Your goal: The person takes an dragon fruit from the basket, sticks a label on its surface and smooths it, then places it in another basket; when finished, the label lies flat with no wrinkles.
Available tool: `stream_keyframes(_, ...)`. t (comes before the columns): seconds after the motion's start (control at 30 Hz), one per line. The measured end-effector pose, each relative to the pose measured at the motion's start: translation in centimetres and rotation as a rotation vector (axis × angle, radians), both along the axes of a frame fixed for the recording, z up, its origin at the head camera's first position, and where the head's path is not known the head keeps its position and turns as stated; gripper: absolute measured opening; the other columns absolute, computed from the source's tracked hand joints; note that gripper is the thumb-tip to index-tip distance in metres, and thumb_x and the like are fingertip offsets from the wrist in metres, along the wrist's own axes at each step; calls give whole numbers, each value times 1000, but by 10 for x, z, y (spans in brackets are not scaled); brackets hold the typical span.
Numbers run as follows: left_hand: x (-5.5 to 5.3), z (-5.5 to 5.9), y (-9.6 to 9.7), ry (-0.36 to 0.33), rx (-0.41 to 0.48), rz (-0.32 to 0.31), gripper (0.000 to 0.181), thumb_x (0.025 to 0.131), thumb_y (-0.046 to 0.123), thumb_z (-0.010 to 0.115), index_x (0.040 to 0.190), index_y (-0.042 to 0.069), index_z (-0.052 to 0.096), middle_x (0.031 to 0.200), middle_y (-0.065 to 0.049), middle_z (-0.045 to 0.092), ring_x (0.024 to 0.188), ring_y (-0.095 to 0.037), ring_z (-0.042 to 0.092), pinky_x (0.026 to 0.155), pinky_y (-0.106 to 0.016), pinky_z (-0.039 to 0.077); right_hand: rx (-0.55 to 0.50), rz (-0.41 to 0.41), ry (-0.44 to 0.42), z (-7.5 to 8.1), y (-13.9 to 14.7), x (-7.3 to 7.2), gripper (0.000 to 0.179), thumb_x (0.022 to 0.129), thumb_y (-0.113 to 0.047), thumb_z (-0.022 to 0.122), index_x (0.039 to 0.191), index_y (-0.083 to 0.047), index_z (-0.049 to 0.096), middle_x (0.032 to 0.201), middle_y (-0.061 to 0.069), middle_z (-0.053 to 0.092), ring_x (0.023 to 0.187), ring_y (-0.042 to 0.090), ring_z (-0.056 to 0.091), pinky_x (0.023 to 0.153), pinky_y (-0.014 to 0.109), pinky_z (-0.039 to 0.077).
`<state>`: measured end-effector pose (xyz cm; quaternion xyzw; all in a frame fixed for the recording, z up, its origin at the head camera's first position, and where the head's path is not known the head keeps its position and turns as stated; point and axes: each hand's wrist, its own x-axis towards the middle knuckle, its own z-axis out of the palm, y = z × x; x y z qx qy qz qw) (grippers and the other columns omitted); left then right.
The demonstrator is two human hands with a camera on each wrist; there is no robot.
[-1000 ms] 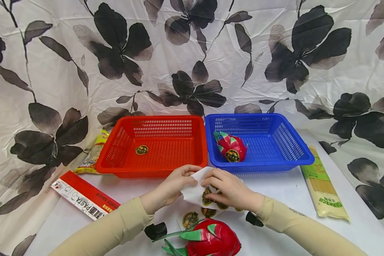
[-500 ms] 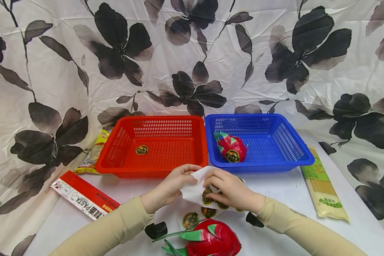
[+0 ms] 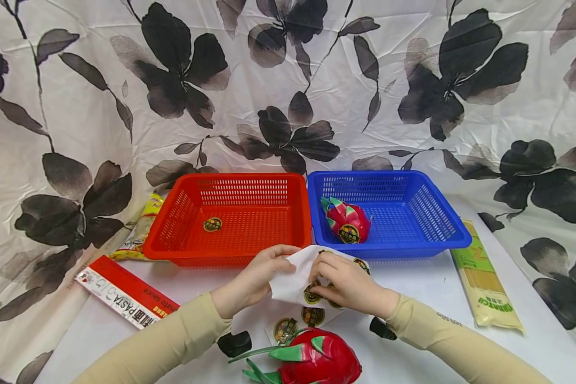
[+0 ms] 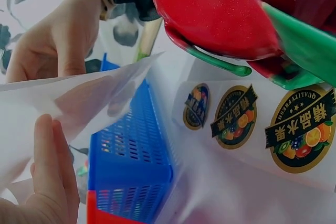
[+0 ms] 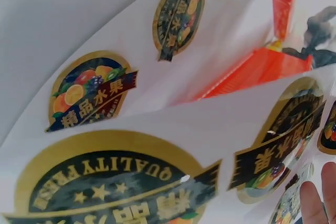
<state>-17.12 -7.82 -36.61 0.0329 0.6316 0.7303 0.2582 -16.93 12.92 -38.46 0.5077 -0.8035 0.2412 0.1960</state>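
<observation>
My left hand (image 3: 259, 277) holds the left edge of a white sticker sheet (image 3: 288, 282) between thumb and fingers; in the left wrist view its straight fingers lie against the paper. On the sheet's right part, my right hand (image 3: 350, 282) has curled fingers, thumb and fingertips meeting at a round black-and-gold fruit sticker (image 3: 312, 293). Similar large stickers fill the right wrist view, with fingertips (image 5: 313, 205) at its lower right corner. Below the hands, more stickers (image 4: 236, 116) lie on paper on the table. Right beside them sits a red dragon fruit (image 3: 321, 357) with green leaves.
A red basket (image 3: 249, 256) holds one round sticker (image 3: 213, 224). Beside it, a blue basket (image 3: 393, 248) contains a stickered dragon fruit (image 3: 348, 218). At left lie a pasta box (image 3: 129, 290) and a yellow packet (image 3: 141, 229); a noodle packet (image 3: 487, 277) lies at right.
The sticker sheet has risen a little, its top edge turning up so more stickers show at the right. My right hand has shifted slightly right; my left hand still holds the edge.
</observation>
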Motion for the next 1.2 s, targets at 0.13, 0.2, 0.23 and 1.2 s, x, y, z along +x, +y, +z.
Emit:
stream_keyframes(0.13,-1,0,-1,0,-9,5,44,79,1,50,123,-4,44,98,-5,55,80,-12,58,66,-21,50,-3,-5,-5,0,0,1,25,74,-17,77,87,-15,56,90,-5,54,85,6,51,75,17,46)
stream_keyframes(0.2,-1,-1,-1,-2,-5,4,44,80,0,50,123,-4,44,97,-5,55,79,-12,58,66,-21,51,-3,-10,-8,0,0,1,26,73,-16,78,87,-15,56,90,-5,54,85,6,52,75,18,46)
stream_keyframes(0.23,-1,-1,-1,-3,-3,3,44,80,0,49,123,-4,44,97,-4,55,79,-12,58,66,-21,51,-3,-13,-6,0,0,1,26,73,-15,78,87,-15,56,90,-5,54,85,6,52,75,18,46)
stream_keyframes(1.2,1,-10,-4,-45,-14,67,40,78,-1,50,119,-3,48,95,-4,56,80,-14,57,67,-24,51,8,21,7,-6,15,10,15,79,-9,69,85,-18,58,86,-9,55,81,5,53,72,17,44)
